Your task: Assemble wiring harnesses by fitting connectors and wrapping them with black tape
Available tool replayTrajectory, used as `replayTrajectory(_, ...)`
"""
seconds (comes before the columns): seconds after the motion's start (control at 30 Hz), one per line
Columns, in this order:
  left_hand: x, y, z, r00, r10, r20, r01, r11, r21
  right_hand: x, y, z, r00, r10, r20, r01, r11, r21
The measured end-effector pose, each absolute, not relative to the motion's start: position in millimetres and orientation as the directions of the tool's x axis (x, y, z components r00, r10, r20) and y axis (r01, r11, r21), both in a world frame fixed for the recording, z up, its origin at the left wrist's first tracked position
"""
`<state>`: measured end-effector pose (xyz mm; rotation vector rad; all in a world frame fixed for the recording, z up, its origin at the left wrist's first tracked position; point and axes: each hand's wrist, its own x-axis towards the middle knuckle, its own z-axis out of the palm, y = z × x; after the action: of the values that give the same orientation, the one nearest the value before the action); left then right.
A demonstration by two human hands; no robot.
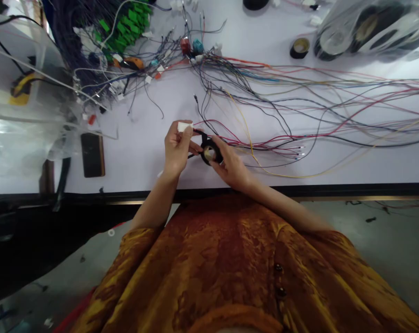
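Near the table's front edge, my left hand (177,145) pinches a white connector (185,126) with wires running out of it to the right. My right hand (231,165) is closed around a roll of black tape (210,152), just right of my left hand. A short strip of tape reaches from the roll up toward the wires beside the connector. Red and black wires (230,134) pass behind the roll and spread to the right. A yellow wire (246,122) loops down beside my right hand.
A long bundle of loose wires (299,99) stretches to the right edge. Green connectors (129,25) and dark cables are heaped at the back left. A phone (93,155) lies at left. Another tape roll (299,47) stands near a plastic bag of rolls (372,30).
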<state>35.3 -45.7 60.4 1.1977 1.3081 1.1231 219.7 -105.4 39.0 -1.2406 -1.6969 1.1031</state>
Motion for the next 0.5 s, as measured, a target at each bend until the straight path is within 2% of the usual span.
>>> replayTrajectory(0.13,43,-48,73,0.008,0.996,-0.087,0.081,0.087,0.993,215,-109,42,-0.382,0.922,0.069,0.325,0.204,-0.924)
replayTrajectory(0.23,45,-59,84,0.076,0.997,-0.023,0.158,0.011,0.987,227,-84,53,-0.224,0.966,0.132,0.291,0.196,-0.937)
replayTrajectory(0.3,47,-69,90,0.179,0.983,0.048,0.318,-0.104,0.942,230,-59,58,-0.156,0.988,0.001,0.228,0.037,-0.973)
replayTrajectory(0.4,49,-81,96,0.391,0.915,0.097,0.560,-0.320,0.764,226,-21,55,-0.355,0.889,-0.290,0.176,-0.242,-0.954)
replayTrajectory(0.47,47,-85,96,0.453,0.887,0.091,0.610,-0.383,0.693,222,-5,49,-0.438,0.823,-0.360,0.179,-0.313,-0.933)
replayTrajectory(0.5,45,-85,94,0.442,0.892,0.091,0.607,-0.373,0.702,221,0,45,-0.429,0.835,-0.346,0.164,-0.305,-0.938)
